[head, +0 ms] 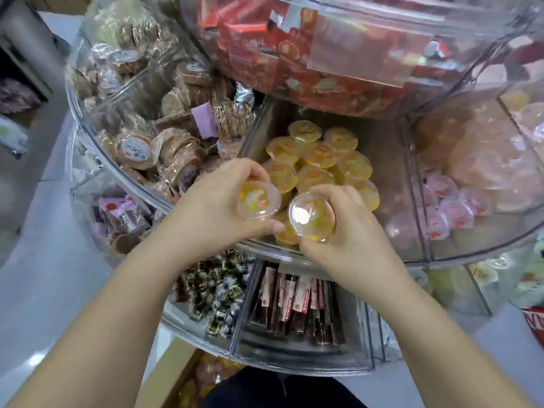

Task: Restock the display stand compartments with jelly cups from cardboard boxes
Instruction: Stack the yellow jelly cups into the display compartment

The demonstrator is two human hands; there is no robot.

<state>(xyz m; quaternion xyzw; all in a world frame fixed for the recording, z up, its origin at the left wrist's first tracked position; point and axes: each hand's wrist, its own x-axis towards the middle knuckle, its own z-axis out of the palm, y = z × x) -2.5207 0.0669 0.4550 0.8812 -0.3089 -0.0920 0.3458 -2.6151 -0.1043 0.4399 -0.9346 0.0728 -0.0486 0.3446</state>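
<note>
While each hand (217,201) grips one, jelly cups (259,200) touch.

I see a pale grey floor (44,260), glossy, with soft white glare patches near the lower left. At the upper left, a grey upright panel (23,48) stands beside a dark recess; what sits in that recess is too blurred to identify. At the left edge, a pale object (11,139) rests on the floor, unidentifiable. At the bottom centre, the brown edge of a carton (173,372) lies on the floor. Lighting looks even and diffuse, overhead by the reflections. No windows in my view.
</note>
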